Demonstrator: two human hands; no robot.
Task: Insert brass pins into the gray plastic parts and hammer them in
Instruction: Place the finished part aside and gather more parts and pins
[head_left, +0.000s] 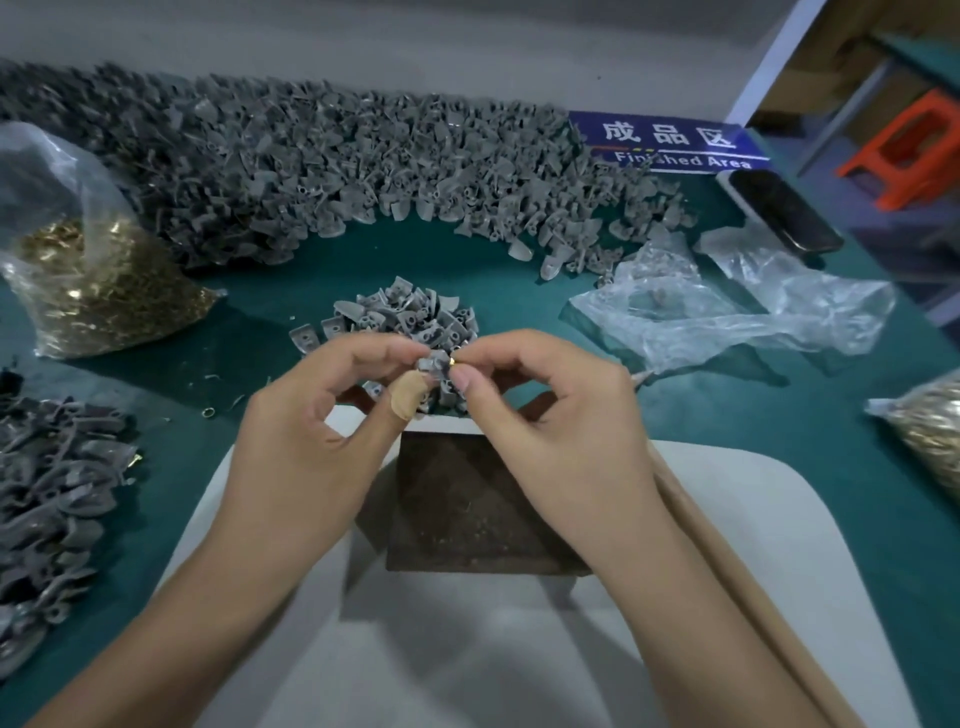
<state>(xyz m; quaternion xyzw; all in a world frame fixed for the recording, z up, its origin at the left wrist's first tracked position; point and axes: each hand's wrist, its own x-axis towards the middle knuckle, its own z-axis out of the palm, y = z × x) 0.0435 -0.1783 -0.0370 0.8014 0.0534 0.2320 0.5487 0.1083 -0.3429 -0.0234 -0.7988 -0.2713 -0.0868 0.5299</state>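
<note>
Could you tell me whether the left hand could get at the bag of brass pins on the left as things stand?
Probably yes, once freed. The left hand pinches a gray part now, but the bag of pins lies open-sided on the mat to its left, with only bare green mat between them.

Both forearms rise from six o'clock and converge toward the centre, wrists bent slightly inward. The left hand (311, 415) curls its fingers at ten o'clock of the meeting point, its bandaged thumb pointing toward one o'clock, pinching something. The right hand (545, 410) sits at three o'clock, thumb and forefinger pressed together in a fine pinch, knuckles up.
</note>
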